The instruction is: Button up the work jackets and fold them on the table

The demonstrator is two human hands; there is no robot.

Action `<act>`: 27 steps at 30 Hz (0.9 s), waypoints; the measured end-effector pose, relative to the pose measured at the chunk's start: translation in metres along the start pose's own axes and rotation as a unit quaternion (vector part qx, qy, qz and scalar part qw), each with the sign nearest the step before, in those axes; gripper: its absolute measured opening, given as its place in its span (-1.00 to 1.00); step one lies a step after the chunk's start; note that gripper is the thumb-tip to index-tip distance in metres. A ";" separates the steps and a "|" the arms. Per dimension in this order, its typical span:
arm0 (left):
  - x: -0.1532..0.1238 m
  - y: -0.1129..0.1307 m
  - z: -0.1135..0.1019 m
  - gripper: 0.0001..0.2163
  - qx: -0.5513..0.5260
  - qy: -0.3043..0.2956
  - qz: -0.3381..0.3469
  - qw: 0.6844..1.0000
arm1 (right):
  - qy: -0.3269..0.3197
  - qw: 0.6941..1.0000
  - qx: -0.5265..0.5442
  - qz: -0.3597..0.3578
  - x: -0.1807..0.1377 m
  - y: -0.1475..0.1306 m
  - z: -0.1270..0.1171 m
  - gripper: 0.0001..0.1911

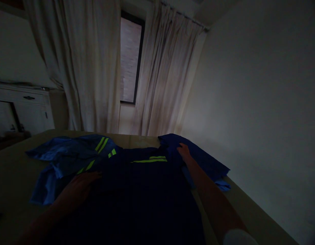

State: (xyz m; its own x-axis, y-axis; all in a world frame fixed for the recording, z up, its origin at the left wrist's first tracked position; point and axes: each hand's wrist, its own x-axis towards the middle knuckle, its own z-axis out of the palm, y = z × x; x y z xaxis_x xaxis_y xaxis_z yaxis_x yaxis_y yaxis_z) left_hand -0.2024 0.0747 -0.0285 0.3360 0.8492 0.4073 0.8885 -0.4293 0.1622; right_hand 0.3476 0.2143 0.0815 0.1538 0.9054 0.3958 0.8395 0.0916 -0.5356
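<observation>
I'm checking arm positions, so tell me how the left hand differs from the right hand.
The right hand reaches farther toward the curtains; the left hand is nearer the camera.
The left hand is beside yellow-green stripes; the right hand is at plain blue cloth.
A pale cuff shows on the right arm; none shows on the left.
Both hands are bare.

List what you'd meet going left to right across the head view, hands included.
White cabinet, left hand, nearly level lime stripes on the dark blue garment, right hand, small lighter blue fold of cloth.
</observation>
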 end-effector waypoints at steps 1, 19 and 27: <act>0.000 0.000 0.000 -0.46 0.003 -0.003 -0.001 1.000 | 0.009 1.000 0.004 -0.015 0.001 -0.005 0.001 -0.47; 0.095 0.117 0.000 -0.55 -0.089 -0.049 0.052 0.994 | 0.237 0.963 0.121 -0.041 -0.082 0.043 0.037 -0.49; 0.229 0.211 0.092 -0.39 -0.171 0.009 -0.016 0.985 | 0.198 0.952 0.228 0.051 -0.068 0.038 0.006 -0.42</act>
State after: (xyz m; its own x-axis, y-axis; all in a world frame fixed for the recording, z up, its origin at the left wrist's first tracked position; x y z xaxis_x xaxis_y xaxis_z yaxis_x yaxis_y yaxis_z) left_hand 0.0902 0.2066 0.0161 0.3009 0.8599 0.4123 0.7406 -0.4831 0.4671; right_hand 0.3662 0.1589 0.0297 0.4831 0.6997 0.5263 0.5096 0.2641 -0.8189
